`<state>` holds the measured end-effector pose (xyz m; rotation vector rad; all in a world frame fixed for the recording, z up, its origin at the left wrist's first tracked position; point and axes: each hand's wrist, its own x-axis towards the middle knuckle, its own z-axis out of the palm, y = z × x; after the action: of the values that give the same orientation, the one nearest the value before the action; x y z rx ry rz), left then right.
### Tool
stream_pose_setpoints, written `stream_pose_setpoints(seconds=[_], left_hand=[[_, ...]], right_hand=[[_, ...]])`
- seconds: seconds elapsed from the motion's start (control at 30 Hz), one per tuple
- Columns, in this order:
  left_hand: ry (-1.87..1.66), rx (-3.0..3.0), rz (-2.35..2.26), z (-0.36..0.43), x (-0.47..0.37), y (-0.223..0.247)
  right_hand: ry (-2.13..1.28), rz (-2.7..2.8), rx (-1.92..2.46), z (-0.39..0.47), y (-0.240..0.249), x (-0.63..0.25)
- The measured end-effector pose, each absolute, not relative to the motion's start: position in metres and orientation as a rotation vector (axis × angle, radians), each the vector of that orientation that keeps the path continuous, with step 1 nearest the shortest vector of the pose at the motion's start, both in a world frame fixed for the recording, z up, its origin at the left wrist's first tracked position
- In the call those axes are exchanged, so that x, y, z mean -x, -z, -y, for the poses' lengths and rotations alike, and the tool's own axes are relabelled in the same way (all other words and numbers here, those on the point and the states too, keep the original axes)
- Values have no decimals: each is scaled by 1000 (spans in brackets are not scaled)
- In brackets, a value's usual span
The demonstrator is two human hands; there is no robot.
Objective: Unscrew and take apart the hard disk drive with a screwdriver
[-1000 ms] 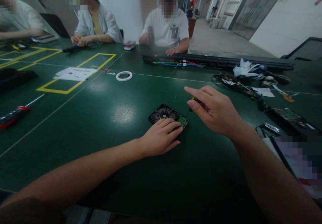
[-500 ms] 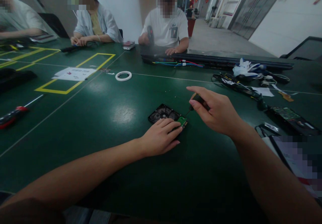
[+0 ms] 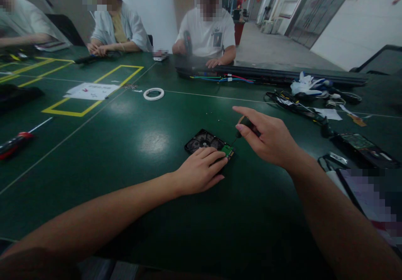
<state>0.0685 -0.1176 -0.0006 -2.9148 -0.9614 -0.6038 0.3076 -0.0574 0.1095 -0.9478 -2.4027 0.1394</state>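
A black hard drive (image 3: pixel 201 139) with a green circuit board (image 3: pixel 227 150) at its right end lies on the dark green table. Across its near side rests my left hand (image 3: pixel 202 169), fingers over the drive and holding it down; the hand hides that part. My right hand (image 3: pixel 270 135) is closed around a small dark screwdriver (image 3: pixel 246 125), thumb on its side and index finger stretched out above. The thin shaft slants down to the green board's end of the drive. Whether the tip sits in a screw is too small to tell.
A white tape roll (image 3: pixel 153 94) and papers (image 3: pixel 91 90) lie farther back. At left is a red-and-black screwdriver (image 3: pixel 15 145). Cables (image 3: pixel 292 104), gloves (image 3: pixel 306 85) and another circuit-board device (image 3: pixel 361 148) lie at right. Across the table, a person (image 3: pixel 207 32) handles a long black unit (image 3: pixel 270 72).
The screwdriver and both hands stay almost in place at the hard drive. The view has shifted very slightly.
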Motion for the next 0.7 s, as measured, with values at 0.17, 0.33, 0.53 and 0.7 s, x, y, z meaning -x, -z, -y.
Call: stream_pose_setpoints(seconds=[0.17,0.33,0.53,0.7], left_hand=[[623,2908,954,119,-69,-1],[599,2914,961,119,-68,-2],[585,2916,965,118,-69,-2],[605,2909,961,118,-70,-2]], right_hand=[[-138,2407,939,57,-109,-308],[-122,2395,958,55,-108,-308],[-117,2369,961,55,-104,-305],[-94,2346,971,56,-103,-302]])
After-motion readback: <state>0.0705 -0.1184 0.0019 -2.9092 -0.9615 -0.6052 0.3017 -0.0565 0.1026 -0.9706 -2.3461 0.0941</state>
